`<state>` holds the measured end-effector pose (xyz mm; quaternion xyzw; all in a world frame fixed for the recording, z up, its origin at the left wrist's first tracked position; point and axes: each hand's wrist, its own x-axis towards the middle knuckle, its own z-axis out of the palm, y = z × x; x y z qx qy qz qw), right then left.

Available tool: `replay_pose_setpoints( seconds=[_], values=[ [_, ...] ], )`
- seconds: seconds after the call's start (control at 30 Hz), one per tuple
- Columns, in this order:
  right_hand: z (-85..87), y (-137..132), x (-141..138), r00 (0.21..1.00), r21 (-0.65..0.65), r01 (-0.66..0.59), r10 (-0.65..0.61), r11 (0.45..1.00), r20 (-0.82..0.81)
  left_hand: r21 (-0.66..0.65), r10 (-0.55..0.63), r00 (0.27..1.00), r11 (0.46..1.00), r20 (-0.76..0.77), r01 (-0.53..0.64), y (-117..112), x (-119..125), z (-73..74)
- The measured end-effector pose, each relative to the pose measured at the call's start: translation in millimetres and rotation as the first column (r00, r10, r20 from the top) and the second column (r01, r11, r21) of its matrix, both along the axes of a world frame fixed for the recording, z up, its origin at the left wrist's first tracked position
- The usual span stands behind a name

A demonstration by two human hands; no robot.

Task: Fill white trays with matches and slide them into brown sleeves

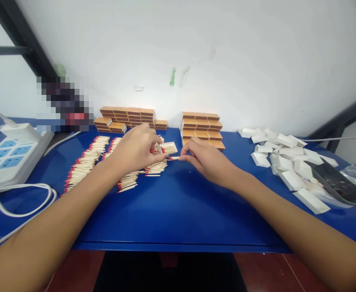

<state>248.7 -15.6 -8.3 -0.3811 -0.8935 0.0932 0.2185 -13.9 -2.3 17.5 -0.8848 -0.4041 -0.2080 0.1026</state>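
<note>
Over the middle of the blue table, my left hand (137,147) is closed around a small white matchbox tray (173,144) with matches lying in it. Just right of it, my right hand (206,160) pinches a matchstick (175,158) between thumb and fingertips, its red head pointing left toward my left fingers. I cannot tell whether more than one stick is in that pinch. Loose red-headed matches (127,182) lie in piles below and beside my left hand, partly covered by it. Another long row of matches (85,164) stretches to the left of my left forearm.
Stacked orange matchboxes (129,115) stand at the wall, with a second stack (200,129) behind my right hand. Several white trays (287,158) are heaped at right beside a dark phone-like slab (339,180). A power strip (13,154) and white cables occupy the left side.
</note>
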Motion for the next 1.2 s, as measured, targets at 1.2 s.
replay_pose_setpoints(
  seconds=[1.2],
  values=[
    [4.5, 10, 14, 0.999, 0.159, 0.034, -0.033, 0.987, -0.010, -0.175, -0.048, 0.997, 0.983, 0.054, 0.056, -14, 16, -1.2]
  ],
)
